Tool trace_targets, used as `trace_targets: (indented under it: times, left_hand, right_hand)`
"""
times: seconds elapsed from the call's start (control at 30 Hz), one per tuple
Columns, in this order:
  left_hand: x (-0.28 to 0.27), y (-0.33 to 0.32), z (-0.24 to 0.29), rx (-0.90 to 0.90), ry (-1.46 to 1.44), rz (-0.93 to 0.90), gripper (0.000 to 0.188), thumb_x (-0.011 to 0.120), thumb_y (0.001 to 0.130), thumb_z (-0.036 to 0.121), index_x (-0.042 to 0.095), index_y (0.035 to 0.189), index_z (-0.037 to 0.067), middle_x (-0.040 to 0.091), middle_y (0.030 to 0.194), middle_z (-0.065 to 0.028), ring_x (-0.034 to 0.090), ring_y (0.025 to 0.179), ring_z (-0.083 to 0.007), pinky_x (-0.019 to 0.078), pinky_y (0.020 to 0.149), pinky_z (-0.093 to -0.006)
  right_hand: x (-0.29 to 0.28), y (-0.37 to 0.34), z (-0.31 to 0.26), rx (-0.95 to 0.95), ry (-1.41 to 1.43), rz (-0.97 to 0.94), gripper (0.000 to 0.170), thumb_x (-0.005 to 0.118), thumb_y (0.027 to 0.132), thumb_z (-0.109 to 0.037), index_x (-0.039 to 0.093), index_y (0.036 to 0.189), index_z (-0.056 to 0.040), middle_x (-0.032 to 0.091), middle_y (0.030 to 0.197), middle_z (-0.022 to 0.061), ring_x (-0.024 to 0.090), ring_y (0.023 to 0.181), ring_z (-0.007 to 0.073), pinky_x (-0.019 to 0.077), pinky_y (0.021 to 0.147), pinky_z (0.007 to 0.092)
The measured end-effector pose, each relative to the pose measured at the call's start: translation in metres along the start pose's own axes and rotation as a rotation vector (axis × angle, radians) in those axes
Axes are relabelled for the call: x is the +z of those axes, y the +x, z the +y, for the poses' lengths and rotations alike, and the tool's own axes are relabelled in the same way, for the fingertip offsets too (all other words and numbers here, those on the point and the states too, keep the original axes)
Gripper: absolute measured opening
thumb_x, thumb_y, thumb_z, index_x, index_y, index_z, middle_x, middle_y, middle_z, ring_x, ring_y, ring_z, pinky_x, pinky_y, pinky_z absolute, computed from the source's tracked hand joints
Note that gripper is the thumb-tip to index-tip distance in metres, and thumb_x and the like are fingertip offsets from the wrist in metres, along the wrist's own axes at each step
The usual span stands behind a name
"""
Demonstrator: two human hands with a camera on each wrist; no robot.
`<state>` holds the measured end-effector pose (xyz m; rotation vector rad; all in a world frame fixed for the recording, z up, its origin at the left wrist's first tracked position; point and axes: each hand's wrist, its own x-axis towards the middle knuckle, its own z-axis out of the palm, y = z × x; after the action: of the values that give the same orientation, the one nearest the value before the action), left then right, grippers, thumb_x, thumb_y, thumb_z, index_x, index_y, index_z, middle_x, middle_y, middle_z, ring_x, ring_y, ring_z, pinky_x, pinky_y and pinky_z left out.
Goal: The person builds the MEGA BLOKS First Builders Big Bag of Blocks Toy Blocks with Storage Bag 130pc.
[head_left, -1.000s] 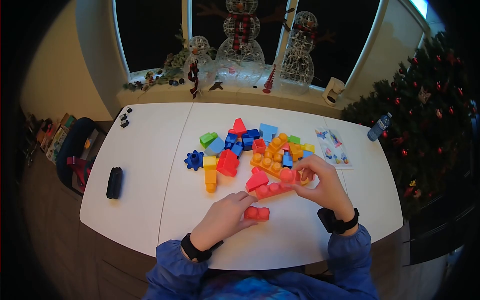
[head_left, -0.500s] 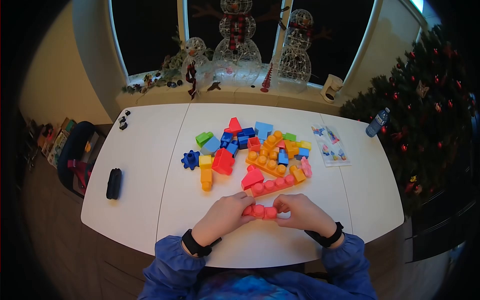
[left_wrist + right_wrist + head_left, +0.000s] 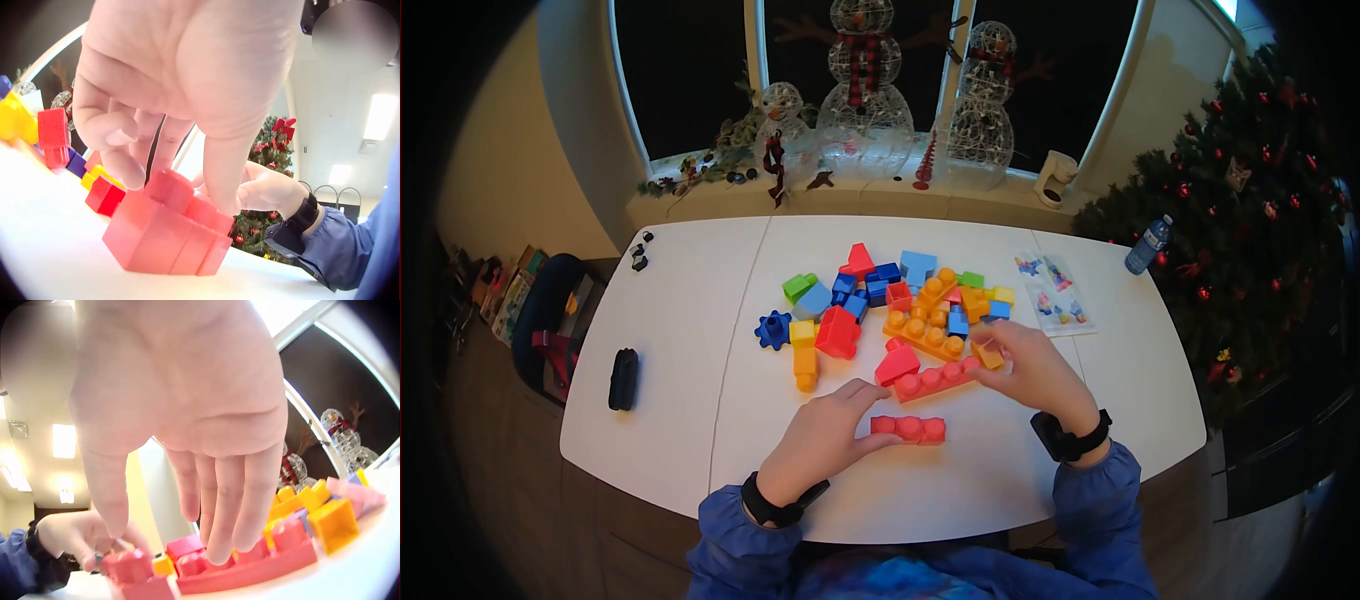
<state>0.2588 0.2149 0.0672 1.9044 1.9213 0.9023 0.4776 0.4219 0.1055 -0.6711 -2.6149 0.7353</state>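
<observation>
Beside the long red brick (image 3: 935, 380), the right hand (image 3: 1043, 372) has now arrived.

head: right hand (image 3: 1040, 375) part-covers orange block (image 3: 988, 356) | sheet (image 3: 1055, 295), worktop (image 3: 650, 430) far-right corner: print too small | left wrist: yellow block (image 3: 17, 120) cut by left edge; round patch (image 3: 355, 34) blurred

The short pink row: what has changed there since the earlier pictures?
The short pink row has gained the block that the right hand brought: three studs now, two at first. That hand let go and moved forward and right, by the long pink brick. The left hand stays beside the row; the blue gear lies as it was.
</observation>
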Motion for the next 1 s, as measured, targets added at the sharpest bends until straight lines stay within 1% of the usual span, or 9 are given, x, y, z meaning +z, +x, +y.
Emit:
trace_targets:
  times: [0.07, 0.13, 0.23, 0.47, 0.57, 0.67, 0.77, 0.87, 1.0]
  left_hand:
    - [-0.007, -0.001, 0.006, -0.015, -0.029, 0.018, 0.048, 0.086, 0.084, 0.03, 0.068, 0.121, 0.007, 0.069, 0.111, -0.0089, 0.065, 0.073, -0.0233, 0.0544, 0.069, -0.0332]
    - [-0.012, -0.002, 0.01, -0.039, -0.074, 0.024, 0.046, 0.086, 0.085, 0.029, 0.068, 0.12, 0.006, 0.069, 0.11, -0.0084, 0.063, 0.069, -0.0203, 0.0534, 0.066, -0.0316]
    - [-0.013, -0.005, 0.011, -0.034, -0.111, 0.038, 0.042, 0.086, 0.085, 0.026, 0.069, 0.118, 0.005, 0.07, 0.108, -0.0084, 0.063, 0.07, -0.0203, 0.0532, 0.066, -0.0317]
    - [-0.016, -0.01, 0.0, -0.055, -0.1, 0.027, 0.039, 0.085, 0.086, 0.025, 0.07, 0.116, 0.005, 0.07, 0.105, -0.0085, 0.065, 0.071, -0.0208, 0.0533, 0.066, -0.031]
    - [-0.018, -0.011, -0.003, -0.064, -0.109, 0.027, 0.038, 0.085, 0.087, 0.025, 0.07, 0.115, 0.005, 0.07, 0.105, -0.0086, 0.066, 0.071, -0.0209, 0.0534, 0.067, -0.031]
    - [-0.018, -0.011, -0.007, -0.058, -0.11, 0.032, 0.036, 0.084, 0.087, 0.025, 0.07, 0.115, 0.005, 0.07, 0.104, -0.0087, 0.066, 0.071, -0.021, 0.0535, 0.066, -0.031]
    - [-0.018, -0.011, -0.007, -0.059, -0.119, 0.035, 0.036, 0.084, 0.087, 0.024, 0.07, 0.114, 0.005, 0.07, 0.104, -0.0088, 0.066, 0.071, -0.0211, 0.0536, 0.066, -0.0309]
    - [-0.019, -0.011, -0.008, -0.062, -0.115, 0.033, 0.036, 0.084, 0.087, 0.024, 0.07, 0.114, 0.005, 0.07, 0.104, -0.0089, 0.066, 0.071, -0.0212, 0.0537, 0.066, -0.0309]
    - [-0.016, -0.009, -0.011, -0.063, -0.137, 0.038, 0.035, 0.084, 0.087, 0.023, 0.07, 0.114, 0.005, 0.07, 0.104, -0.009, 0.066, 0.072, -0.0214, 0.0538, 0.067, -0.0309]
  right_hand:
    - [-0.009, 0.03, 0.021, 0.034, -0.08, 0.048, 0.033, 0.079, 0.083, -0.02, 0.071, 0.109, -0.0012, 0.071, 0.108, 0.0176, 0.069, 0.094, 0.0347, 0.056, 0.083, 0.0412]
    - [-0.009, 0.062, 0.05, 0.002, -0.212, 0.071, 0.028, 0.079, 0.084, -0.022, 0.073, 0.103, -0.0018, 0.072, 0.103, 0.0164, 0.069, 0.095, 0.0348, 0.0555, 0.085, 0.0409]
    - [0.006, 0.094, 0.083, -0.051, -0.295, 0.064, 0.025, 0.078, 0.084, -0.022, 0.074, 0.1, -0.0027, 0.072, 0.101, 0.0164, 0.068, 0.096, 0.0358, 0.055, 0.087, 0.042]
    - [0.026, 0.126, 0.072, -0.02, -0.294, 0.009, 0.02, 0.079, 0.083, -0.02, 0.073, 0.096, -0.0059, 0.072, 0.102, 0.0154, 0.068, 0.098, 0.0364, 0.0544, 0.089, 0.0434]
    - [0.029, 0.131, 0.062, 0.057, -0.382, -0.001, 0.02, 0.081, 0.081, -0.02, 0.072, 0.092, -0.0065, 0.072, 0.102, 0.0147, 0.068, 0.098, 0.0361, 0.0547, 0.087, 0.0435]
    - [0.03, 0.135, 0.066, 0.134, -0.409, -0.025, 0.019, 0.079, 0.077, -0.023, 0.069, 0.089, -0.0118, 0.072, 0.097, 0.0111, 0.07, 0.095, 0.0334, 0.0516, 0.087, 0.0473]
    - [0.029, 0.137, 0.071, 0.243, -0.295, -0.133, 0.019, 0.08, 0.075, -0.021, 0.068, 0.088, -0.0126, 0.071, 0.098, 0.0103, 0.069, 0.098, 0.0323, 0.0506, 0.086, 0.0469]
    - [0.032, 0.136, 0.072, 0.171, -0.356, -0.075, 0.026, 0.081, 0.073, -0.02, 0.067, 0.094, -0.0135, 0.069, 0.106, 0.0087, 0.066, 0.107, 0.0311, 0.0476, 0.09, 0.0461]
    - [0.041, 0.135, 0.047, -0.111, -0.315, -0.04, 0.042, 0.08, 0.073, -0.018, 0.065, 0.113, -0.015, 0.066, 0.119, 0.0066, 0.063, 0.116, 0.0293, 0.042, 0.099, 0.0458]
